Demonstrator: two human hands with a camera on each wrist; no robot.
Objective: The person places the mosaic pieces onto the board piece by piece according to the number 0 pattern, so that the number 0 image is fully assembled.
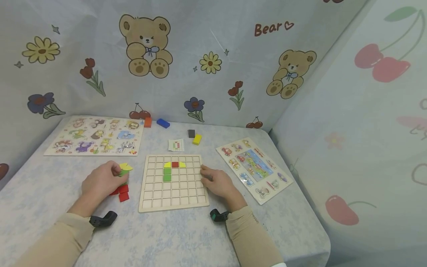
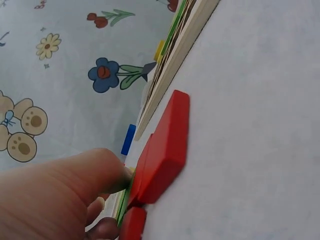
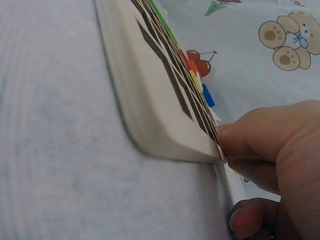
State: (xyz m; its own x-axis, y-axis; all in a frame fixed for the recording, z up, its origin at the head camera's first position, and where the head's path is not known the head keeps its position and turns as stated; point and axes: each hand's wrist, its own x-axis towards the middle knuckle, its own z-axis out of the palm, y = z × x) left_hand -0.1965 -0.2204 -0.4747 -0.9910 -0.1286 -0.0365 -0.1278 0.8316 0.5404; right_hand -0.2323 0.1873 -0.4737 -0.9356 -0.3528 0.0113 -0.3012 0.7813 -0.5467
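A wooden grid board [image 1: 173, 196] lies in the middle of the table, with yellow, red and green tiles [image 1: 174, 165] in its upper cells. Left of the board is a small heap of loose tiles; my left hand [image 1: 118, 174] sits on it, fingers curled, pinching a green tile [image 1: 125, 172] under a yellow one [image 1: 126, 166]. Red tiles [image 1: 123, 193] lie by the wrist. The left wrist view shows my thumb [image 2: 75, 195] against these red tiles [image 2: 165, 150], beside the board's edge [image 2: 175, 55]. My right hand [image 1: 205, 174] holds the board's right edge, thumb [image 3: 250, 135] on the rim [image 3: 150, 100].
An animal peg puzzle [image 1: 95, 135] lies at the back left, a vehicle puzzle [image 1: 255, 168] at the right. Behind the board are a pattern card [image 1: 176, 145] and orange [image 1: 148, 122], blue [image 1: 163, 123], dark [image 1: 191, 133] and yellow [image 1: 197, 139] blocks. Printed curtains close the back and right.
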